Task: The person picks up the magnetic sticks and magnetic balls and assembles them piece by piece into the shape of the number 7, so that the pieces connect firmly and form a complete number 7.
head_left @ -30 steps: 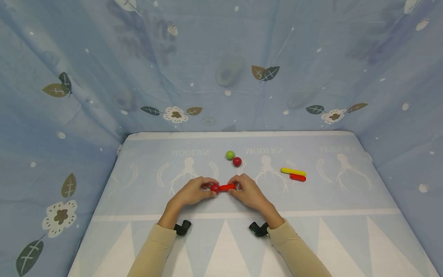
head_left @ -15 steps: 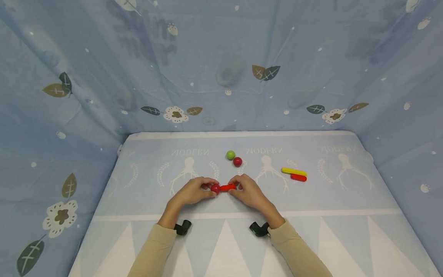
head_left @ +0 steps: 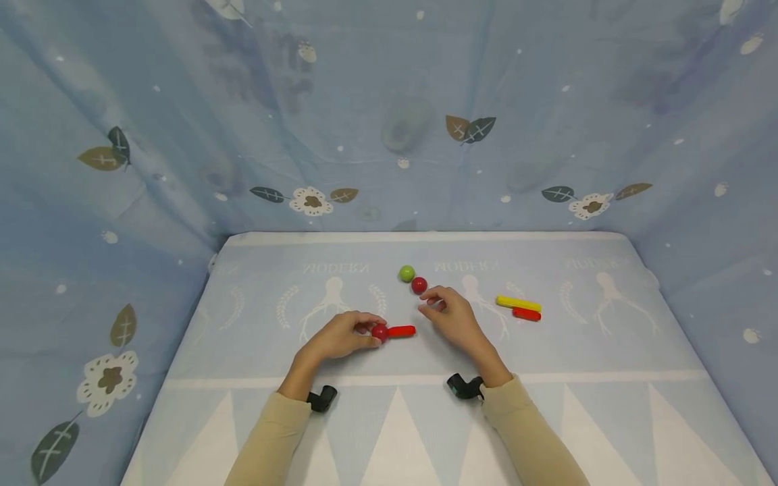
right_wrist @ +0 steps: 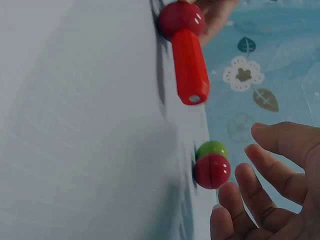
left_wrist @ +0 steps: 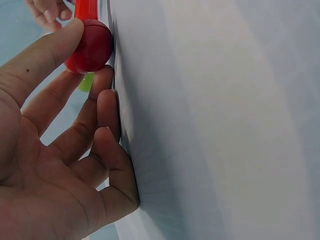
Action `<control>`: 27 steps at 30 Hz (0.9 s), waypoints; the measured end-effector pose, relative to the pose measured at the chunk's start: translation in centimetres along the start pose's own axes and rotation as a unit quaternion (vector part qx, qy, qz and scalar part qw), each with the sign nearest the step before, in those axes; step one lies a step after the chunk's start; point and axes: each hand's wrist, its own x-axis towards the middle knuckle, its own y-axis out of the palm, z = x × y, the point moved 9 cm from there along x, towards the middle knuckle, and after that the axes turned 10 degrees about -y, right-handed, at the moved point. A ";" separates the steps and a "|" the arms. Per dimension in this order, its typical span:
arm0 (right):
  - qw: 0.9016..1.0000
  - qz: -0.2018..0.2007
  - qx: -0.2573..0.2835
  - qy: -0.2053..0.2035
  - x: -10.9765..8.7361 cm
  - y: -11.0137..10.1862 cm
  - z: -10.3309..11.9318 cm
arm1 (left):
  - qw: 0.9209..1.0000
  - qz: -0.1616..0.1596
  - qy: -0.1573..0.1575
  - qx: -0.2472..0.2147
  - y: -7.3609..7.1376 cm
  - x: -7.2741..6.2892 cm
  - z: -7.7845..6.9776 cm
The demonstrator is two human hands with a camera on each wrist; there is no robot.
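Note:
My left hand pinches a dark red ball between thumb and fingers, low over the table. Joined end to end with that ball is a short red stick, whose free end has a small hole and points right. My right hand is apart from the stick, fingers loosely bent and nothing between them. Closest to its fingertips lies a second red ball, with a green ball touching or almost touching it behind.
Farther right on the table lie a yellow stick and a shorter red stick, side by side. A patterned blue curtain surrounds the table at the back and sides.
My right hand has let go of the red stick and moved right and away from me, toward the loose red ball. The left hand keeps its grip on the ball in place.

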 end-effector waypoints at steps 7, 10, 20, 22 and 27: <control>0.999 -0.030 0.013 0.021 1.4 -1.2 -0.9 | 1.000 0.003 0.009 -0.005 0.0 -0.1 -0.1; 0.998 -0.042 0.017 0.032 2.1 -1.4 -1.5 | 1.000 0.004 0.012 -0.007 0.0 0.0 -0.2; 0.998 -0.010 0.005 0.069 3.8 -0.2 -3.4 | 1.000 -0.001 0.016 -0.008 -0.2 0.0 -0.4; 0.997 -0.002 -0.003 0.077 3.8 0.1 -3.7 | 1.000 0.002 0.016 -0.008 -0.2 0.0 -0.3; 0.997 -0.003 -0.012 0.071 3.6 0.5 -3.6 | 1.000 0.004 0.016 -0.010 0.1 -0.1 -0.1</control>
